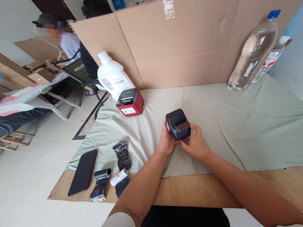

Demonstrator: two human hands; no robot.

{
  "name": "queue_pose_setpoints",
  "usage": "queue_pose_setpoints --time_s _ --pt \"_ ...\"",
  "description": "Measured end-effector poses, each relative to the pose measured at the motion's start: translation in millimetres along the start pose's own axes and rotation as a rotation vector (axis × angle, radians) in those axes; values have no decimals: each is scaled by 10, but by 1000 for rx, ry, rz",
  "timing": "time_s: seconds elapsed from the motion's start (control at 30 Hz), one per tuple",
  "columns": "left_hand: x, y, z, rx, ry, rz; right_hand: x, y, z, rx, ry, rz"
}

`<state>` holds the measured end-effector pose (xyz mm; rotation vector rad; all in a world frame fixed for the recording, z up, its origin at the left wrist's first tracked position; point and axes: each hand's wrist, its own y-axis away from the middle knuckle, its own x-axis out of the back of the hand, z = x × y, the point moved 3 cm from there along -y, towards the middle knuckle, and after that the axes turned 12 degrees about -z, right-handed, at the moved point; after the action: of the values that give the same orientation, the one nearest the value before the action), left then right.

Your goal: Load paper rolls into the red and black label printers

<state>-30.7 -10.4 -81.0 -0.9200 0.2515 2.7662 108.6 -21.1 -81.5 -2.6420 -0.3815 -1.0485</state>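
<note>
A small black label printer is held between my two hands over the cloth-covered table. My left hand grips its near left side from below, fingers partly hidden beneath it. On its right side, my right hand curls its fingers round the edge by the cover. To the left stands a red and black printer with a white label on its front. Nearer the table's front left lie a black paper roll, another dark roll and a white-and-black roll, each partly unrolled.
A dark phone lies at the table's left corner. Behind the red printer leans a white jug. A large water bottle and a smaller bottle stand at the back right. A cardboard panel borders the back; people sit beyond, left.
</note>
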Motion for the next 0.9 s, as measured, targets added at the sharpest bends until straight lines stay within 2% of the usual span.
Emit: queue_pose_setpoints --time_s 0.07,0.17,0.23,0.3,0.37,0.47,0.57,0.7,0.9 --pt "54 -25 7 -15 -45 22 26 -44 121 17 -226 -74" --pt "91 -37 -16 -22 -107 20 106 -149 319 -154 -687 -53" --pt "87 -30 -47 -6 -163 4 102 -195 365 -273 -942 -21" --pt "79 -21 -78 18 -211 -23 54 -210 323 -272 -1074 -50" --pt "84 -17 -100 36 -235 -44 2 -193 261 -195 -1049 -90" --pt "111 -29 -105 53 -245 -63 -47 -146 247 -98 -866 -81" --pt "125 -55 -93 90 -220 -75 -75 -132 314 -85 -749 -73" --pt "138 -99 -89 150 -155 -49 -82 -148 373 -92 -740 -75" --pt "189 -130 -129 207 -171 -60 -58 -141 362 -58 -787 -131"
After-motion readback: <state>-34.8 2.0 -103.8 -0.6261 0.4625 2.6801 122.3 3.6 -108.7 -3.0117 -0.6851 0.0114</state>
